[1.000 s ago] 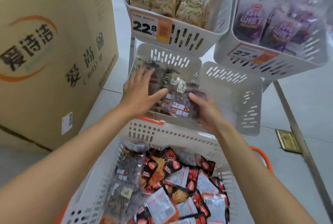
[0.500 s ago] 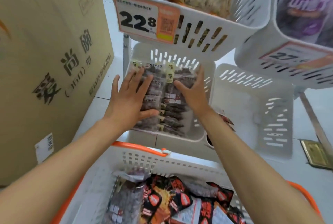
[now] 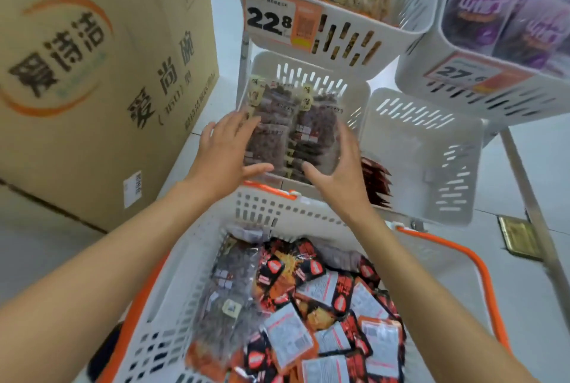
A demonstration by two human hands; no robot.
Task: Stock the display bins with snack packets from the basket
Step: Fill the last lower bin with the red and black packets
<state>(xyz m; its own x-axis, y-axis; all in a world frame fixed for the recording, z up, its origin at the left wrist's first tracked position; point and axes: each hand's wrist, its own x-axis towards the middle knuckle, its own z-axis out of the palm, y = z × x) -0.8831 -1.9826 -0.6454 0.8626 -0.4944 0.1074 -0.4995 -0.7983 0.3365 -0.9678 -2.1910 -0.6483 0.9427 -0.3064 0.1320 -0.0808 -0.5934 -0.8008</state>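
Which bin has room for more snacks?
The lower right bin looks bare inside; it sits beside the lower left bin and under the purple-packet bin. Crowded: the lower left bin, filled with dark packets with the left hand and right hand at their sides, the pale-stick bin above, and the basket.
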